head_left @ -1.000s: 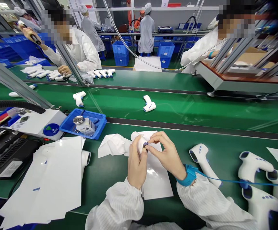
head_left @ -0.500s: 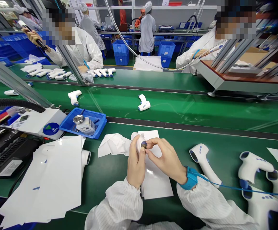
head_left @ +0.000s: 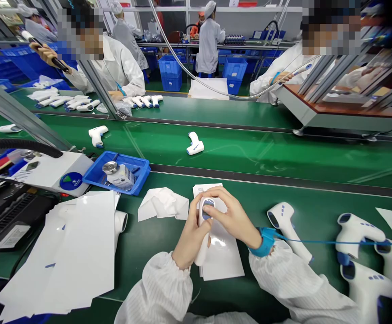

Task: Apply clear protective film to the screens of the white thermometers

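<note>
My left hand is wrapped round the handle of a white handheld thermometer, holding it over a stack of white sheets on the green bench. My right hand pinches and presses on the blue display at the thermometer's head. A blue wrist strap with a cord sits on my right wrist. A crumpled white cloth lies just left of my hands.
More white thermometers lie at the right and on the green conveyor. A blue tray with a bottle, loose white sheets and a black device lie left. Workers in white coats stand across the belt.
The thermometer has turned so its display faces up, and my right fingers now press on it. The thermometers on the conveyor have drifted left.
</note>
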Tool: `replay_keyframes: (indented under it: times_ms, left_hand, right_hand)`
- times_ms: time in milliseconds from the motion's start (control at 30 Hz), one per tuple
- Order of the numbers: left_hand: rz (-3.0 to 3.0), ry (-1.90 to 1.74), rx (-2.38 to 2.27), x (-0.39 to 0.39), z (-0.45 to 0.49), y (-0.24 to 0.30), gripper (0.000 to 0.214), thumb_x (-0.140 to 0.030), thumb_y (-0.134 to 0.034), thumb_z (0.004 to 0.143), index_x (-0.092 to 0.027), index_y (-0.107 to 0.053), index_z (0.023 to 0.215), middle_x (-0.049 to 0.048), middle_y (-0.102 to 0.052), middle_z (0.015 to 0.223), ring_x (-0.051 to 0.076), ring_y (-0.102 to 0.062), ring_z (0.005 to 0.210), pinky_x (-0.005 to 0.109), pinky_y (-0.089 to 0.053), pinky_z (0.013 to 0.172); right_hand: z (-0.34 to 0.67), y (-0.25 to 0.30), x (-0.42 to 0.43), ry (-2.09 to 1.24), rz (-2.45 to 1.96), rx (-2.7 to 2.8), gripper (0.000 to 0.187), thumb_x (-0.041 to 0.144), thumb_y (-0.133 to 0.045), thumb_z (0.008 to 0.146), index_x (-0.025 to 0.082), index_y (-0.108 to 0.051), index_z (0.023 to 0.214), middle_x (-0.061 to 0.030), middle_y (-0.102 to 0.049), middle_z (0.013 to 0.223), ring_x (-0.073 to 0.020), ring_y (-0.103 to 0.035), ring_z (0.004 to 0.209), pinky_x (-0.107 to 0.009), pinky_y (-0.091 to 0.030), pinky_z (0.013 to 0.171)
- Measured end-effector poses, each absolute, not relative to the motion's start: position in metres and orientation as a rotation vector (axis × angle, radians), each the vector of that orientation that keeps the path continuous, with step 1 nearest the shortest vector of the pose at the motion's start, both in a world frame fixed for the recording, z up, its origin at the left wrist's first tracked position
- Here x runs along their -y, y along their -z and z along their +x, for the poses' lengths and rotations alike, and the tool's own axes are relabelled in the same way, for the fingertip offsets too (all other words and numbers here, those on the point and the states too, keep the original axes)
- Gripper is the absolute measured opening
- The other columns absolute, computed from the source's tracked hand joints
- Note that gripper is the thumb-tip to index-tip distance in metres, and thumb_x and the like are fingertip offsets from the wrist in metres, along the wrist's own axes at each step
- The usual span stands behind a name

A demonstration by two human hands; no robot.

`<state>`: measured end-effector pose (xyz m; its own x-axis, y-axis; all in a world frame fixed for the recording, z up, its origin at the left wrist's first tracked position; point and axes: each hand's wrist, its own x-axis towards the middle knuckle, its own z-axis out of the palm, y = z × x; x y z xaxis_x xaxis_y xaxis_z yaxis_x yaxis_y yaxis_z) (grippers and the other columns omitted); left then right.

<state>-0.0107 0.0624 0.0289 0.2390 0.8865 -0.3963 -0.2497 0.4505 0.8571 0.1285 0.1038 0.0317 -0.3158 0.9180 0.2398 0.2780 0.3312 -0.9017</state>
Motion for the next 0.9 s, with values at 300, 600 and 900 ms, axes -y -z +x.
replay_keyframes:
  times_ms: [300,600,900]
  left_hand:
    - [0.659,-1.24,-1.16,-0.07,-0.003,-0.022,0.085,-0.01,-0.052,0.072,-0.032,-0.02,0.148,0.0004,-0.06,0.096,0.014,-0.061,0.079,0.026,-0.052,0.073]
    - [0.708,-0.958,-1.168,-0.077,-0.022,-0.013,0.049,-0.023,-0.054,0.084,-0.027,-0.052,0.133,0.0069,-0.055,0.137,0.023,-0.038,0.137,0.041,-0.02,0.114]
    - [0.641,-0.974,-1.134,-0.068,-0.031,-0.001,0.033,-0.04,-0.057,0.084,-0.016,-0.065,0.104,0.0077,-0.066,0.091,0.022,-0.06,0.094,0.036,-0.044,0.088]
  right_hand:
    - [0.116,-0.006,-0.093,-1.151,-1.219,1.421,0.021,0.037,-0.053,0.092,0.023,-0.054,0.108,-0.0052,-0.064,0.103,-0.018,-0.063,0.095,-0.034,-0.053,0.083]
    - [0.137,0.0,-0.213,-0.941,-1.903,1.845,0.039,0.027,-0.057,0.086,0.013,-0.046,0.121,-0.014,-0.063,0.105,-0.0283,-0.061,0.098,-0.04,-0.047,0.082]
    - [0.041,-0.008,-0.337,-0.768,-2.13,1.746,0.041,0.038,-0.058,0.092,0.013,-0.054,0.124,-0.013,-0.058,0.124,-0.0257,-0.059,0.109,-0.046,-0.049,0.091]
